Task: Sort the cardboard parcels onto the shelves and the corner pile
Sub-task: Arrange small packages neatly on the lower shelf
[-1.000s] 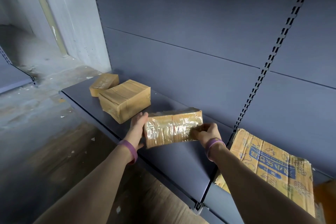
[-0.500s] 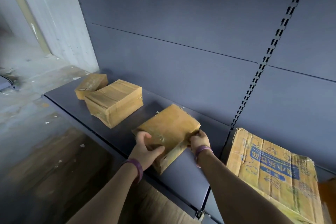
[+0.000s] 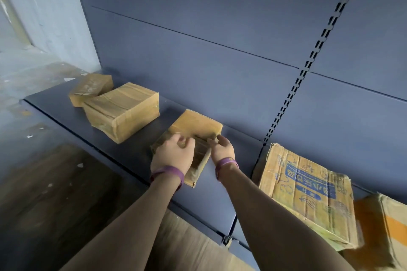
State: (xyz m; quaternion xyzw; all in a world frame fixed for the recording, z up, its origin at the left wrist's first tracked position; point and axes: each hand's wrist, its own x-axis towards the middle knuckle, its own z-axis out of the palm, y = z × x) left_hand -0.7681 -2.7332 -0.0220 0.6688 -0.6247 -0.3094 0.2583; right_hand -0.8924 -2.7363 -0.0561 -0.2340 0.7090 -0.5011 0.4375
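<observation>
While the flat parcel [image 3: 198, 125] lies on the dark blue metal shelf [image 3: 66, 114], I read both hands on it. It is a thin rectangular slab of brown cardboard wrapped in glossy tape, set askew with its far corner near the back panel [image 3: 220, 61].

1. My left hand [image 3: 174, 154] rests on the near top face, fingers [image 3: 182, 139] bent.
2. My right hand [image 3: 221, 147] sits at the right edge, fingers loosely curled.
3. I cannot tell whether either hand grips or merely touches.

Left of it stand a thick taped block [image 3: 123, 110] and, touching that block's far side, a smaller taped parcel [image 3: 91, 88]. Right of the slotted upright [image 3: 308, 61] lies a creased carton with blue print [image 3: 306, 193].
</observation>
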